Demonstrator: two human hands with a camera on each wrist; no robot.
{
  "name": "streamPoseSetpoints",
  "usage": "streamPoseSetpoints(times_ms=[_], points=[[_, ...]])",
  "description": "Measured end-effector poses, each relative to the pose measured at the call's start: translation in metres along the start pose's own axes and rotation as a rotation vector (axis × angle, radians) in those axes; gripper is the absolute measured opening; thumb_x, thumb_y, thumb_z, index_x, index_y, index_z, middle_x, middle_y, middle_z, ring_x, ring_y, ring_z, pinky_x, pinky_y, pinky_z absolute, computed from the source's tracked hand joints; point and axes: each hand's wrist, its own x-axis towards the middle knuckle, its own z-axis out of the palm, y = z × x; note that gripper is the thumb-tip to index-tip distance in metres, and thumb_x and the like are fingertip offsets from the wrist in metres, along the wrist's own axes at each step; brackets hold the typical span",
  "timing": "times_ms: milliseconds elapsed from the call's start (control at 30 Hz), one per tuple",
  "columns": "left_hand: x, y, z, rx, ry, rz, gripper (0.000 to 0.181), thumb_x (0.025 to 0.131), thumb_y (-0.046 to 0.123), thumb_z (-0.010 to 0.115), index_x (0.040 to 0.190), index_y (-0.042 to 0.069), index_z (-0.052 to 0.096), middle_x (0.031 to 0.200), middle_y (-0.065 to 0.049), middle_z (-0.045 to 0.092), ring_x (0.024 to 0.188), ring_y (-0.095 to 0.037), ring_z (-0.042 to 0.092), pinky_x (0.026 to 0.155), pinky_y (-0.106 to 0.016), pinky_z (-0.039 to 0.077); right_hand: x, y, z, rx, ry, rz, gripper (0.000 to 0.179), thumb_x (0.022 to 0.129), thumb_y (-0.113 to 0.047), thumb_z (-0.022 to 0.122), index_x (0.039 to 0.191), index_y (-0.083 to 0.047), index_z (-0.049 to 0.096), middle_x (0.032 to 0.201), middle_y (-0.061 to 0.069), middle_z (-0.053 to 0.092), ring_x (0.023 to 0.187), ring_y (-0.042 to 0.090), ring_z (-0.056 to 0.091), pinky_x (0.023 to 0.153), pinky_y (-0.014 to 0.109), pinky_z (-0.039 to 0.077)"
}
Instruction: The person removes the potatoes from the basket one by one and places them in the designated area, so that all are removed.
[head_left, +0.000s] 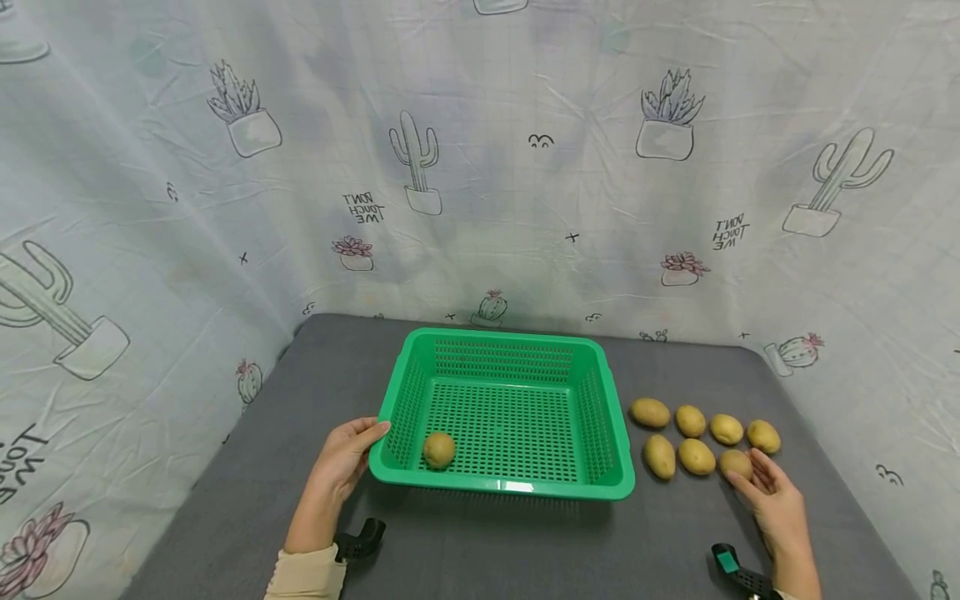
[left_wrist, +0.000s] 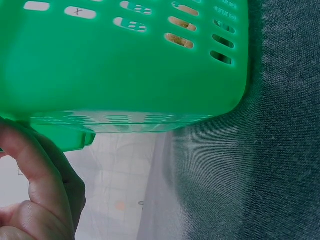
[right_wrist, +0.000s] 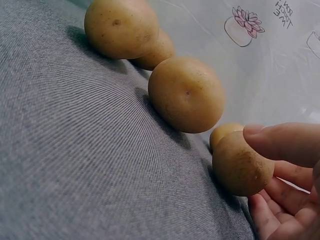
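A green perforated plastic basket [head_left: 498,486] stands on the table, with one potato [head_left: 439,450] in its front left corner. My left hand [head_left: 347,457] grips the basket's rim at the left front corner, thumb on top. In the left wrist view the curled fingers [left_wrist: 42,175] of that hand lie beneath the rim. To the right of the basket, several potatoes lie in two rows. My right hand [head_left: 776,500] holds the rightmost potato of the front row [right_wrist: 242,165] between thumb and fingers. That potato appears at or just above the cloth.
Dark grey cloth covers the table [head_left: 495,550]. Other potatoes, such as one by the basket's right side [head_left: 649,412] and one at the far right [head_left: 763,436], lie near my right hand. A patterned curtain [head_left: 487,167] hangs behind the table and along its sides.
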Motion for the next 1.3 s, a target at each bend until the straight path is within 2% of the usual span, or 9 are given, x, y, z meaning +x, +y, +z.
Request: streamPoseSetpoints(times_ms=[133,233,400,767,867,967,1067,1167,1300], points=[[0.0,0.001,0.0,-0.001,-0.005,-0.001,0.034,0.096,0.014,0.057,0.12,-0.01,0.05,0.079,0.003,0.063,0.065,-0.006,0.061,0.062,-0.022,0.051,0.0,-0.001,0.0,0.158,0.029,-0.05,0.07,0.088,-0.006,0.067,0.143,0.012,0.029,0.104,-0.032,0.05,0.094,-0.024,0.045,0.084,-0.002,0.033],[0.0,0.002,-0.001,0.0,-0.018,-0.003,0.037,0.096,0.015,0.057,0.122,-0.01,0.049,0.08,0.004,0.063,0.066,-0.005,0.061,0.062,-0.022,0.051,0.0,-0.002,0.001,0.211,0.059,-0.059,0.068,0.086,-0.001,0.067,0.141,0.014,0.03,0.099,-0.032,0.052,0.093,-0.021,0.049,0.084,-0.002,0.034],[0.0,0.002,-0.002,-0.003,-0.019,-0.008,0.035,0.096,0.015,0.058,0.12,-0.008,0.05,0.079,0.004,0.062,0.065,-0.005,0.059,0.061,-0.022,0.05,0.0,-0.006,0.001,0.184,0.094,-0.057,0.064,0.087,0.001,0.065,0.141,0.013,0.033,0.1,-0.031,0.052,0.094,-0.019,0.049,0.084,-0.001,0.035],[0.0,0.002,-0.002,0.002,-0.021,-0.002,0.029,0.096,0.014,0.058,0.115,-0.007,0.052,0.078,0.004,0.062,0.065,-0.005,0.06,0.062,-0.022,0.051,-0.007,-0.023,0.001,-0.046,0.1,-0.174,0.059,0.089,-0.004,0.065,0.139,0.008,0.039,0.113,-0.029,0.048,0.101,-0.021,0.043,0.087,-0.001,0.034],[0.0,0.002,-0.002,0.001,-0.028,0.008,0.031,0.095,0.014,0.059,0.116,-0.008,0.051,0.079,0.004,0.062,0.066,-0.005,0.06,0.062,-0.022,0.051,-0.01,-0.032,0.001,-0.042,0.101,-0.204,0.058,0.088,-0.001,0.066,0.139,0.008,0.04,0.115,-0.028,0.047,0.103,-0.021,0.043,0.089,0.0,0.034],[0.0,0.001,-0.003,-0.007,-0.049,0.036,0.034,0.093,0.018,0.062,0.114,-0.007,0.052,0.08,0.003,0.062,0.067,-0.005,0.061,0.063,-0.021,0.051,-0.011,-0.041,0.001,0.012,0.102,-0.248,0.057,0.085,0.006,0.065,0.138,0.008,0.042,0.114,-0.027,0.05,0.104,-0.017,0.046,0.09,0.001,0.034],[0.0,0.0,-0.005,-0.03,-0.083,0.092,0.032,0.091,0.021,0.065,0.109,-0.004,0.056,0.08,0.002,0.063,0.066,-0.006,0.062,0.061,-0.021,0.051,-0.012,-0.048,0.002,0.099,0.069,-0.311,0.056,0.083,0.013,0.064,0.136,0.006,0.045,0.115,-0.025,0.053,0.107,-0.012,0.049,0.091,0.002,0.035],[-0.001,-0.001,-0.005,-0.025,-0.095,0.11,0.033,0.09,0.025,0.066,0.106,-0.002,0.057,0.079,0.003,0.063,0.064,-0.005,0.06,0.059,-0.021,0.05,-0.015,-0.055,0.003,0.138,0.007,-0.377,0.056,0.084,0.014,0.062,0.137,0.002,0.046,0.119,-0.022,0.053,0.11,-0.01,0.049,0.091,0.002,0.035],[-0.001,0.0,-0.004,0.003,-0.051,0.048,0.037,0.091,0.023,0.065,0.111,-0.005,0.054,0.076,0.004,0.062,0.06,-0.005,0.057,0.058,-0.021,0.049,-0.021,-0.068,0.009,0.123,-0.066,-0.437,0.057,0.085,0.013,0.061,0.138,0.001,0.045,0.123,-0.021,0.052,0.113,-0.009,0.048,0.092,0.003,0.035]])
